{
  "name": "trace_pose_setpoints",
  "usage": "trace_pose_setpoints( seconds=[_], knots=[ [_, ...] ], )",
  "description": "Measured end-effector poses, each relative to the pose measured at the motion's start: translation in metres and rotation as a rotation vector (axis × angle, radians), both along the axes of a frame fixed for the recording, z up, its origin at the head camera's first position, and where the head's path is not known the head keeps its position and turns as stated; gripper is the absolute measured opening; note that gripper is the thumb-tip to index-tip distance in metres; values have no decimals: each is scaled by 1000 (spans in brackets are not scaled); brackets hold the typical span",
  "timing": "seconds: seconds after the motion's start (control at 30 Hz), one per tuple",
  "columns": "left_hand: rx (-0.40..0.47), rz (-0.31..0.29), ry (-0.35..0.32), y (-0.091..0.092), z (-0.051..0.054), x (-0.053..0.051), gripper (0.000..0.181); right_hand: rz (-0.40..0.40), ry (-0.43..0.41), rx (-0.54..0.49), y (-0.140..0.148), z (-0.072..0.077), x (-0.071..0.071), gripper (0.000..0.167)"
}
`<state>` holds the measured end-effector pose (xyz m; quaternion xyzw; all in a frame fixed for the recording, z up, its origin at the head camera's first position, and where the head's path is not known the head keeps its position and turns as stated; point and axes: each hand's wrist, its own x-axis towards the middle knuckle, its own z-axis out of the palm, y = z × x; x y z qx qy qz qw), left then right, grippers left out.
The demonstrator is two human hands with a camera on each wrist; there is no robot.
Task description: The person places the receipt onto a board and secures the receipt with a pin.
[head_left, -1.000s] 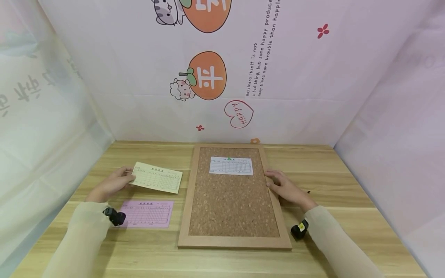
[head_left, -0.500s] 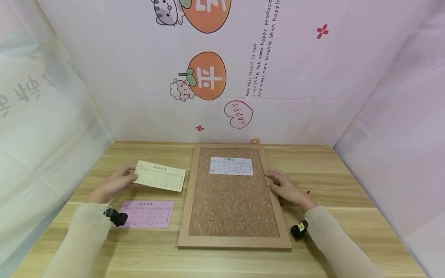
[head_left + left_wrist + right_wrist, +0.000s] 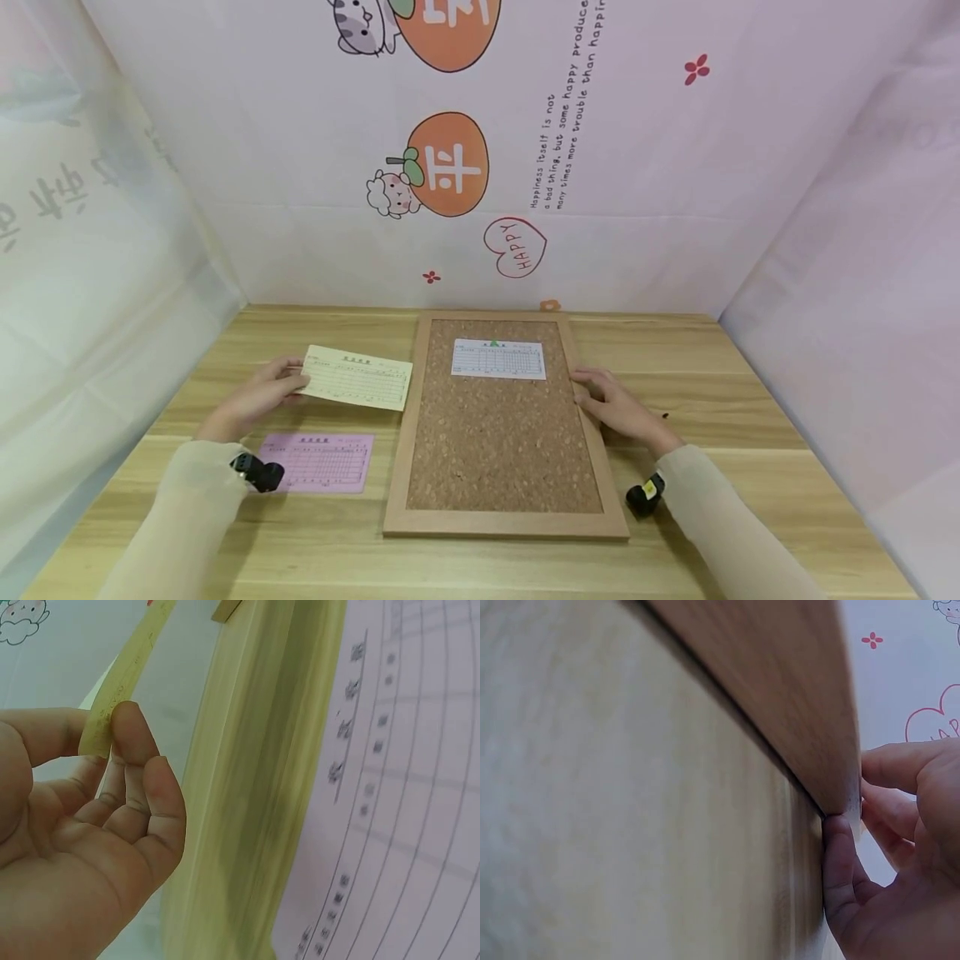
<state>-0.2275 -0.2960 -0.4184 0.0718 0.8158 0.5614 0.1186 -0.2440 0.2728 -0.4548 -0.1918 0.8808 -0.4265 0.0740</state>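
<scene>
My left hand (image 3: 258, 398) pinches a pale yellow printed form slip (image 3: 356, 377) by its left end, thumb against fingers. In the left wrist view the yellow slip (image 3: 112, 697) is seen nearly edge-on between the fingertips. The slip is raised above the table, its right end at the left frame of a cork board (image 3: 506, 442). My right hand (image 3: 618, 408) holds the board's right edge; in the right wrist view its thumb and fingers grip the wooden frame (image 3: 795, 697). A white form slip (image 3: 498, 360) lies on the cork's upper part, with a small green pin (image 3: 494, 342) at its top.
A pink form slip (image 3: 322, 462) lies on the wood-grain table (image 3: 315, 550) below my left hand, partly covered by the wrist camera (image 3: 258, 472). A small dark item (image 3: 665, 415) lies beyond my right wrist. Printed cloth (image 3: 637, 208) hangs behind the table.
My left hand has carried the yellow slip right, from beside the board up to its left frame. The right hand and the board have stayed in place.
</scene>
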Motion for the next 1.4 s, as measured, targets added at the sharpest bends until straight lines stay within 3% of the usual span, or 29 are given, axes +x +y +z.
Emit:
trace_pose_setpoints(
  seconds=[0.17,0.4,0.6,0.83,1.4],
  knots=[
    [39,-11,-6,9,0,1,53,5,9,17,-1,2,-1,47],
    [90,19,-39,23,-4,0,52,2,16,30,-4,6,-2,45],
    [125,-14,-38,37,-6,-3,51,1,-1,16,-3,5,-3,45],
    [158,-13,-48,52,-10,-4,51,22,2,-4,-2,7,-2,44],
    [231,-117,-46,90,-20,-7,45,1,21,67,-3,11,-5,41]
  ],
)
